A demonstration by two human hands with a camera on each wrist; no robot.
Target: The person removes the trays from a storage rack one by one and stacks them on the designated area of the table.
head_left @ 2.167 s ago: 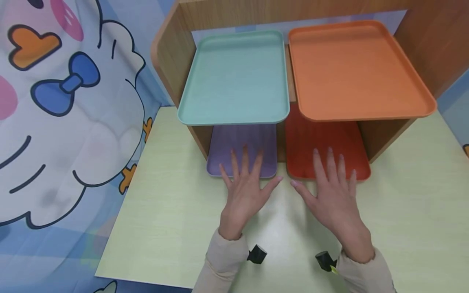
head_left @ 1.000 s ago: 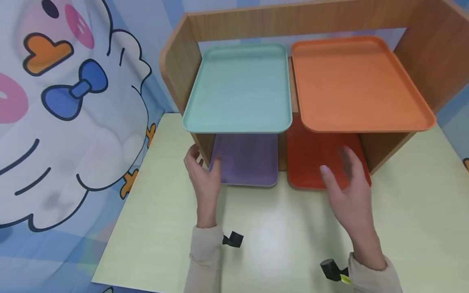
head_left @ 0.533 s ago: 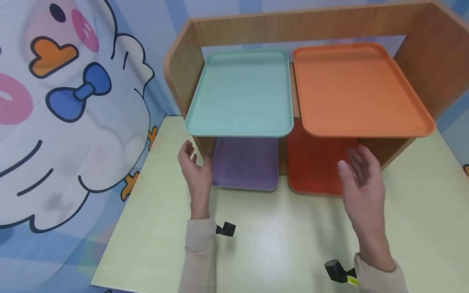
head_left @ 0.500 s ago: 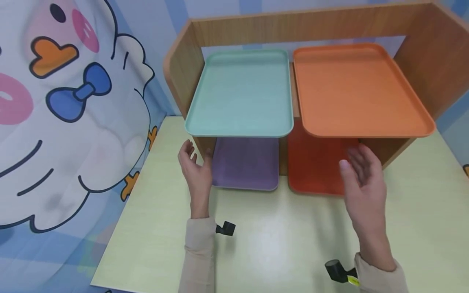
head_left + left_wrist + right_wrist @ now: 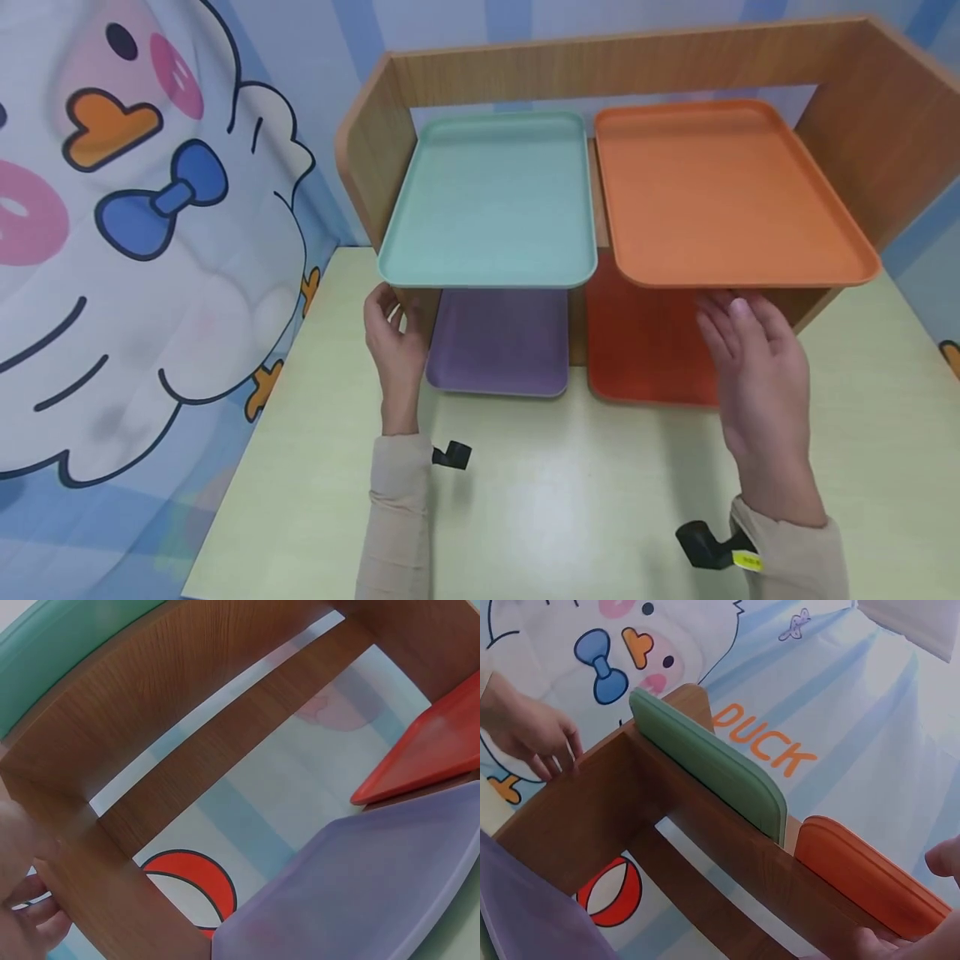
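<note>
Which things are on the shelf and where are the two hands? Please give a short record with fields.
Shelf: wooden shelf on a pale green table
Top level: mint tray at left, orange tray at right
Bottom level: purple tray at left, red tray at right
Left hand: at the shelf's left side panel, fingers on its front edge
Right hand: below the orange tray's front rim, fingers relaxed; contact cannot be told
Backdrop: cartoon duck cloth

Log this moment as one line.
left hand: touching wooden shelf left wall | right hand: open by its right side | trays: untouched
</note>
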